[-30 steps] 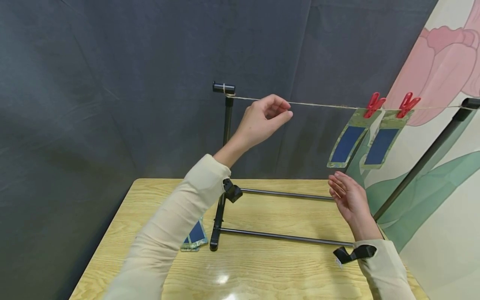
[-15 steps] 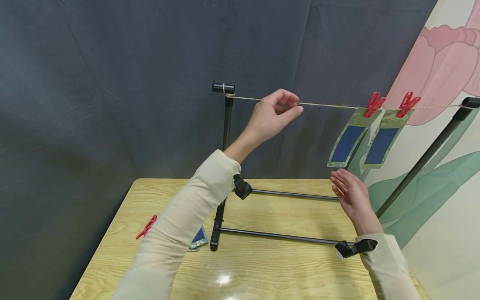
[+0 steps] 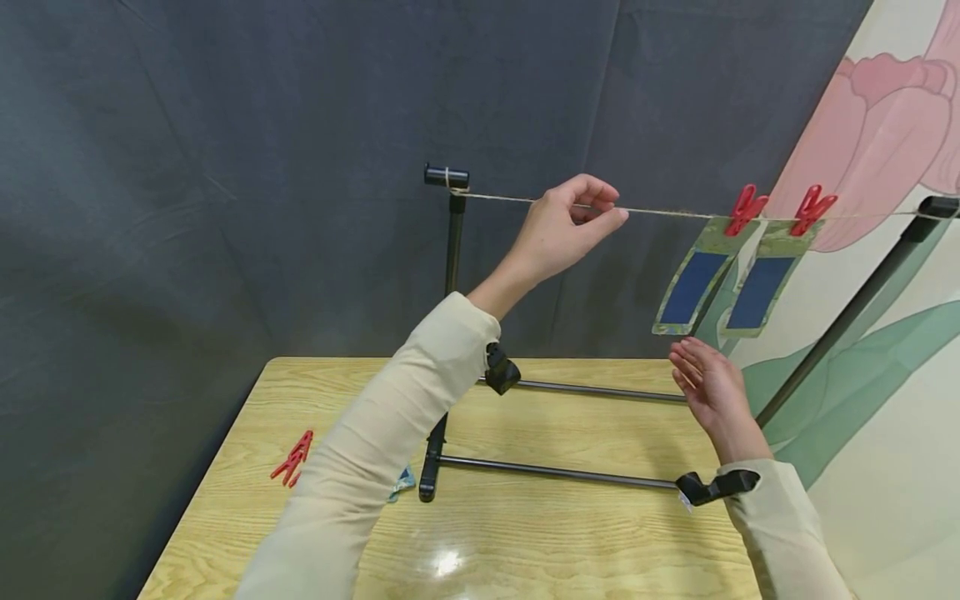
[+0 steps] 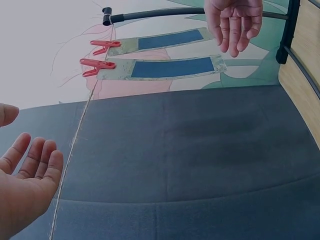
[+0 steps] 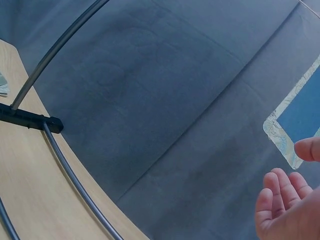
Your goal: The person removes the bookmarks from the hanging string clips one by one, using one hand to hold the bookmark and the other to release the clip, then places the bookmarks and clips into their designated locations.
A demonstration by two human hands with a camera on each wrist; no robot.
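Observation:
My left hand (image 3: 566, 229) is raised at the twine line (image 3: 675, 212), its fingers loosely bent and the thumb apart from them. Nothing sits between them in the left wrist view, where the twine runs past the fingertips. Two cards with blue panels, a left one (image 3: 696, 287) and a right one (image 3: 761, 292), hang from the line. A red clothespin (image 3: 745, 210) clips the left card and another clothespin (image 3: 812, 208) the right. Just below the cards is my right hand (image 3: 716, 396), palm cupped with relaxed fingers. Its thumb overlaps a card corner (image 5: 282, 142) in the right wrist view.
A black stand (image 3: 453, 258) carries the twine between two posts, with crossbars (image 3: 555, 472) low over the wooden table (image 3: 510, 542). Red clothespins (image 3: 294, 457) lie at the table's left. Beside the stand foot, more cards (image 3: 403, 483) are mostly hidden by my left sleeve (image 3: 382, 425).
My left hand has moved right along the twine, toward the hanging cards. The sleeve's shift uncovers red clothespins on the table and hides more of the cards there. My right hand has drifted slightly right.

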